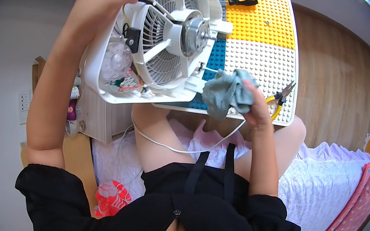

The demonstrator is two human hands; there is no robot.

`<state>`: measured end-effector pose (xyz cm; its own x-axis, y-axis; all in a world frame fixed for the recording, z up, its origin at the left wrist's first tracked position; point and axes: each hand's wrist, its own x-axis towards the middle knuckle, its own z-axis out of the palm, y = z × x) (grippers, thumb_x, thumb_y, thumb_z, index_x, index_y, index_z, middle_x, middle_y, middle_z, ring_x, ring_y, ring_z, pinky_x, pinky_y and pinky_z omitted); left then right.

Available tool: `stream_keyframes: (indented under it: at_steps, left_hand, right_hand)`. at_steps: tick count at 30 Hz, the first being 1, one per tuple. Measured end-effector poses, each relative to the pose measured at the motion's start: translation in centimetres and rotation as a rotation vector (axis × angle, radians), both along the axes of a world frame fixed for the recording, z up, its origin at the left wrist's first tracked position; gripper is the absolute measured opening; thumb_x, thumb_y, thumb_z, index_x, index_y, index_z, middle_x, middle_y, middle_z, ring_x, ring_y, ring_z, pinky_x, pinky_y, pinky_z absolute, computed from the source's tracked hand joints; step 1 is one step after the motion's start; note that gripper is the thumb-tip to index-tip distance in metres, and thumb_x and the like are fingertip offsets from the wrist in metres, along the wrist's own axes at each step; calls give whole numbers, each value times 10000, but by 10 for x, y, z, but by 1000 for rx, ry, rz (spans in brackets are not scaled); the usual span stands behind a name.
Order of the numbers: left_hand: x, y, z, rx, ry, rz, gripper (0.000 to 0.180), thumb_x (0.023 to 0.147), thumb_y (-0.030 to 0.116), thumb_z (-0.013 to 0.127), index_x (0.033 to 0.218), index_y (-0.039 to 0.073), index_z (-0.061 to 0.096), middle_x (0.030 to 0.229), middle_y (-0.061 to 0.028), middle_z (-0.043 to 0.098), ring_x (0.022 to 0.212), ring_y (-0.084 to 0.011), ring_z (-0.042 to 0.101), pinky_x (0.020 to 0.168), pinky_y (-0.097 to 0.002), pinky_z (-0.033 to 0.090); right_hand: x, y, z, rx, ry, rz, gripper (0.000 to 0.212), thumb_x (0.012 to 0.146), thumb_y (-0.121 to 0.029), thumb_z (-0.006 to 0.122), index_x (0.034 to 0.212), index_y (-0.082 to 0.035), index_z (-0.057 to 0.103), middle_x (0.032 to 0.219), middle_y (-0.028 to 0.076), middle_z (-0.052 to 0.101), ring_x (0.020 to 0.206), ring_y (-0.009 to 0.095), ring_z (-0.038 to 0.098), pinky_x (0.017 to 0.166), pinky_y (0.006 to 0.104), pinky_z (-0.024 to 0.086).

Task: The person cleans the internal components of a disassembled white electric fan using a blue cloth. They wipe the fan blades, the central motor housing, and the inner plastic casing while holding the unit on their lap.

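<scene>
My left hand (pixel 103 3) grips the upper left rim of a white fan housing (pixel 107 86), holding it tilted up over the left side of the table. The housing's inside faces me: a round grille, a metal motor (pixel 195 35) with its shaft bare, wires and a small circuit board in the lower corner. Bunched in my right hand (pixel 259 109) is a grey-green cloth (pixel 228 93), just right of the housing's lower edge. A white power cord (pixel 179 150) loops from the fan across my lap.
The studded building-plate table (pixel 261 60) has yellow, white and blue areas. On it lie a black-and-yellow screwdriver (pixel 244 1), a small metal nut or screw (pixel 267 22) and yellow-handled pliers (pixel 280 99). A bed with a white cover (pixel 317 194) is beneath me; a cabinet (pixel 107 120) stands left.
</scene>
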<state>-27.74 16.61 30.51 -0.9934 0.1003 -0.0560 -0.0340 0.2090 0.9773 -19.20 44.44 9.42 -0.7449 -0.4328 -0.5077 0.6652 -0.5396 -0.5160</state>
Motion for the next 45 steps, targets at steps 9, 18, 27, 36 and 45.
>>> stream_keyframes:
  at_steps: [9, 18, 27, 36, 45]
  left_hand:
    - [-1, 9, -12, -138, 57, 135, 661, 722, -84, 523, 1342, -134, 300, 1268, -201, 501, 1102, -195, 535, 924, -255, 422]
    - [1, 3, -12, -327, 134, 132, 652, 712, -43, 540, 1327, -128, 339, 1290, -214, 484, 1157, -208, 498, 985, -266, 365]
    - [0, -11, -16, -268, 138, 105, 663, 701, -69, 503, 1339, -119, 327, 1295, -200, 480, 1161, -200, 491, 991, -264, 359]
    - [-3, -10, -17, -345, 114, 115, 644, 708, -28, 501, 1339, -67, 374, 1230, -176, 530, 1102, -181, 526, 960, -252, 382]
    - [-2, -36, -26, -404, 98, 160, 651, 714, 29, 493, 1358, 4, 408, 1141, -135, 592, 1000, -166, 591, 902, -255, 430]
  right_hand:
    - [-7, -100, -7, 1222, 1355, 215, 341, 724, -47, 640, 1056, -105, 591, 1121, 225, 468, 1021, 382, 499, 867, 415, 449]
    - [-19, -100, -12, 1279, 1261, 447, 413, 711, -91, 624, 1113, -184, 590, 994, 158, 501, 928, 327, 556, 704, 390, 511]
    - [-35, -111, -6, 1320, 1348, 443, 346, 716, -201, 653, 1062, -193, 638, 956, 142, 550, 914, 306, 581, 724, 405, 504]
    - [-38, -100, -14, 1160, 1105, 843, 323, 767, -304, 552, 978, -91, 672, 914, 184, 652, 856, 348, 627, 783, 419, 505]
    - [-41, -60, -23, 752, 558, 607, 360, 777, -241, 519, 1069, -61, 628, 861, 212, 655, 789, 307, 640, 755, 367, 488]
